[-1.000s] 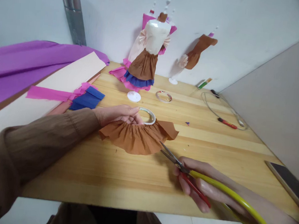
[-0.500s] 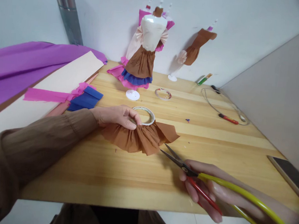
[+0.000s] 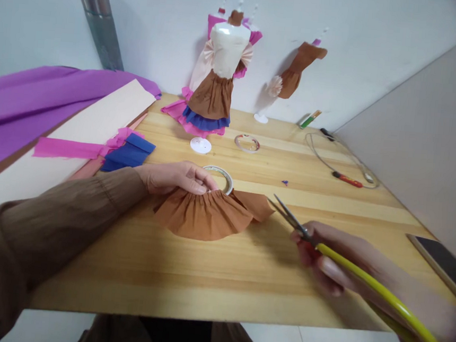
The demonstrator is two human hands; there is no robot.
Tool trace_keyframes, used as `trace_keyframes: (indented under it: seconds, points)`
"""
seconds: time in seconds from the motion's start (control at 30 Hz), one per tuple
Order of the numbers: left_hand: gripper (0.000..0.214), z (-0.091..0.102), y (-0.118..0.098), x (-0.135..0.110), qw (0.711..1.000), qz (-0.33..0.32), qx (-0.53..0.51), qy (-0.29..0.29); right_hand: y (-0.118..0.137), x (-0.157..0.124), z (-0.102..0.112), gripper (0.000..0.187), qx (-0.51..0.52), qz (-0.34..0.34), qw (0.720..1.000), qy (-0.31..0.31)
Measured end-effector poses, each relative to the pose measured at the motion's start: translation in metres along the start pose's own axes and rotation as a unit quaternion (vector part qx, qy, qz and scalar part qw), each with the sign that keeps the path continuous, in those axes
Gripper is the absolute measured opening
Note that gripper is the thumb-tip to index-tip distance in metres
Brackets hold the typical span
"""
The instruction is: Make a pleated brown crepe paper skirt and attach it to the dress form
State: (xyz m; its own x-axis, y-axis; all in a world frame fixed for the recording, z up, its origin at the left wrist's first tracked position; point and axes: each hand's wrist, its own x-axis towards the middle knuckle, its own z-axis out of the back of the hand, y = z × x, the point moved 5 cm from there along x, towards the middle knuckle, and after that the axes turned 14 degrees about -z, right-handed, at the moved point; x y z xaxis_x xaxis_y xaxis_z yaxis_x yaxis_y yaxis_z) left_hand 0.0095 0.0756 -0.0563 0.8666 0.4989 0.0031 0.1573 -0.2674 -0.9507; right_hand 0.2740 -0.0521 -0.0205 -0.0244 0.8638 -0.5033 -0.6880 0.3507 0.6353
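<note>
Fingers (image 3: 199, 187) of the left hand (image 3: 171, 176) pinch the bunched top edge of a frilly brown paper (image 3: 203, 219). This paper is near the middle of the table (image 3: 154, 287), with its folds fanned out toward the person and a flat flap at its right end. Just behind it is a white ring (image 3: 230, 182), partly hidden by the left hand and the paper.

The right hand (image 3: 336, 255) has its fingers curled around scissors (image 3: 327, 250) with a yellow handle. The blades are a little apart, and their tips are close by the flap; I cannot tell if they touch it.

A tall grey bottle (image 3: 100, 27) with a shiny top tilts by the wall, and its inside is hidden. Farther back, a doll stand (image 3: 228, 48) has a white top and a brown skirt (image 3: 210, 95). Near its foot, a clear ring (image 3: 247, 150) lies flat. On the left, a pink strip (image 3: 70, 149) crosses cream paper (image 3: 97, 109), near blue paper (image 3: 129, 154) and a big purple sheet (image 3: 51, 91). A phone (image 3: 443, 267) lies at the right.
</note>
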Motion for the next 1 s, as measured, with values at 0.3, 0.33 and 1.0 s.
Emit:
trace_keyframes:
  seconds: [0.3, 0.33, 1.0]
  points:
    - [0.026, 0.005, -0.009, -0.001, 0.983, -0.018, 0.177, 0.054, 0.01, 0.067, 0.031, 0.033, -0.36, -0.055, 0.904, -0.222]
    - [0.027, 0.006, -0.01, -0.002, 0.978, -0.012, 0.197, 0.067, 0.01, 0.073, 0.031, 0.033, -0.379, -0.054, 0.899, -0.211]
    - [0.02, 0.008, -0.021, -0.006, 0.936, 0.057, 0.338, 0.082, 0.122, 0.089, -0.048, 0.012, -0.326, 0.392, 0.858, -0.062]
